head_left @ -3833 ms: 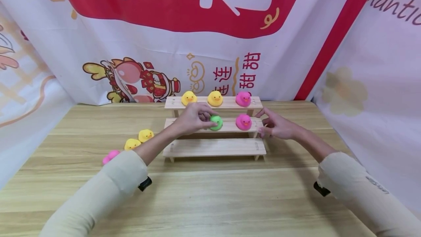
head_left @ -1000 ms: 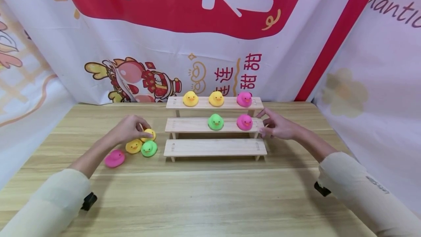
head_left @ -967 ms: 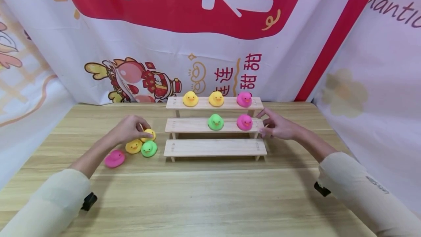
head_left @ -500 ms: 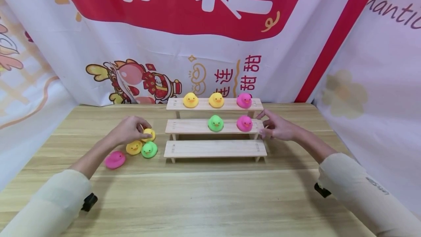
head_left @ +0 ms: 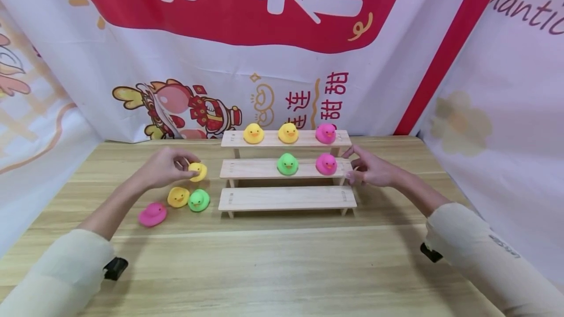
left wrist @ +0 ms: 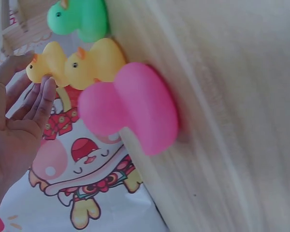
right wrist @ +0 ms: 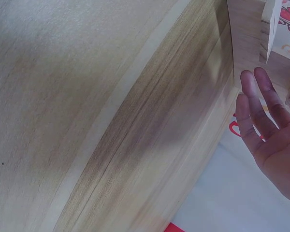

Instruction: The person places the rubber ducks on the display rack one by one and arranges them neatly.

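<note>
My left hand (head_left: 165,168) pinches a yellow rubber duck (head_left: 199,172) between thumb and fingers, slightly above the table. Just below it on the table are another yellow duck (head_left: 178,197), a green duck (head_left: 199,200) and a pink duck (head_left: 152,215); the left wrist view shows this pink duck (left wrist: 130,108) closest to the camera. At the right end of a three-tier wooden stand (head_left: 286,198), my right hand (head_left: 372,168) holds the middle tier's end with thumb and index finger. Its other fingers (right wrist: 251,111) extend beside the stand in the right wrist view.
Two yellow ducks (head_left: 288,133) and a pink duck (head_left: 326,133) sit on the top tier. A green duck (head_left: 288,164) and a pink duck (head_left: 326,164) occupy the middle tier. A printed cloth (head_left: 211,57) hangs behind the wooden table (head_left: 282,268).
Earlier my left hand was at the green duck on the middle tier; it let go and moved left to the loose ducks. The yellow duck has now risen slightly. My right hand stays put.
</note>
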Demonstrator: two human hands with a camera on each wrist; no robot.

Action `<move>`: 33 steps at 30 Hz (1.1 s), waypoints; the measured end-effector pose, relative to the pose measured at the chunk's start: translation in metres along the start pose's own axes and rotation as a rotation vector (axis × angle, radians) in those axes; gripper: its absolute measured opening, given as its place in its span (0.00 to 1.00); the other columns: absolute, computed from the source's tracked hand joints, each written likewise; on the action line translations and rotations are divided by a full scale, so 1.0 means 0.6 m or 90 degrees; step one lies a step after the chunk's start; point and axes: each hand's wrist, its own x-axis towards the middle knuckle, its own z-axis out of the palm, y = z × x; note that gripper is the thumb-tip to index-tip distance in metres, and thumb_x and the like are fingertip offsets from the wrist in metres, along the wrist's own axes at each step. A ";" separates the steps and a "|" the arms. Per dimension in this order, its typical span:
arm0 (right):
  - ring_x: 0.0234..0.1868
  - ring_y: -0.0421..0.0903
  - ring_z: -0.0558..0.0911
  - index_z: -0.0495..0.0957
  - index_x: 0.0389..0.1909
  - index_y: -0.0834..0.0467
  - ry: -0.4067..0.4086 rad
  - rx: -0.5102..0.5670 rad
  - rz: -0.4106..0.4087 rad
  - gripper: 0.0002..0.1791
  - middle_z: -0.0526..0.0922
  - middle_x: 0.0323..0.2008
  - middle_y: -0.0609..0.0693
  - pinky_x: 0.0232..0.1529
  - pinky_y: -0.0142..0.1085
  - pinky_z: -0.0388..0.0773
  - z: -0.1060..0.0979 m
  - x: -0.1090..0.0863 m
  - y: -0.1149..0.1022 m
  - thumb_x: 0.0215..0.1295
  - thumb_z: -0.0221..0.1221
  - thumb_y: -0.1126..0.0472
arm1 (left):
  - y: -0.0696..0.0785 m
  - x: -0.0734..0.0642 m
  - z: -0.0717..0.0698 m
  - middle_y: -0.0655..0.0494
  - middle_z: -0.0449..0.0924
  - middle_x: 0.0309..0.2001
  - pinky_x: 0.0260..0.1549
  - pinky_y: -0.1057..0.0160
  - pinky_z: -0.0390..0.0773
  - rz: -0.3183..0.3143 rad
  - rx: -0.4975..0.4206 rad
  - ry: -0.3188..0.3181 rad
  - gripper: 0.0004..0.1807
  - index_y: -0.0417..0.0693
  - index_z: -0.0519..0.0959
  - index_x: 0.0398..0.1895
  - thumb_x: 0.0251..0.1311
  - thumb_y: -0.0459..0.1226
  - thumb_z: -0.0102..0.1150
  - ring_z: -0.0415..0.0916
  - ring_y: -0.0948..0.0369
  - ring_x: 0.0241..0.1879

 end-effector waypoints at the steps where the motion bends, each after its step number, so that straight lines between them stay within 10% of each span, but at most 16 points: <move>1: 0.43 0.63 0.82 0.57 0.61 0.64 -0.001 0.002 0.000 0.26 0.85 0.44 0.65 0.35 0.49 0.83 0.000 0.000 -0.001 0.72 0.61 0.64 | 0.003 0.000 -0.002 0.54 0.85 0.32 0.33 0.67 0.81 0.003 -0.005 0.002 0.17 0.35 0.87 0.47 0.56 0.33 0.77 0.79 0.58 0.32; 33: 0.42 0.63 0.83 0.57 0.61 0.63 0.004 0.000 -0.005 0.25 0.85 0.43 0.64 0.34 0.48 0.83 0.002 -0.002 0.000 0.73 0.60 0.66 | 0.102 0.018 0.018 0.53 0.84 0.32 0.33 0.67 0.84 0.129 -0.080 0.061 0.13 0.38 0.88 0.43 0.53 0.30 0.77 0.79 0.62 0.30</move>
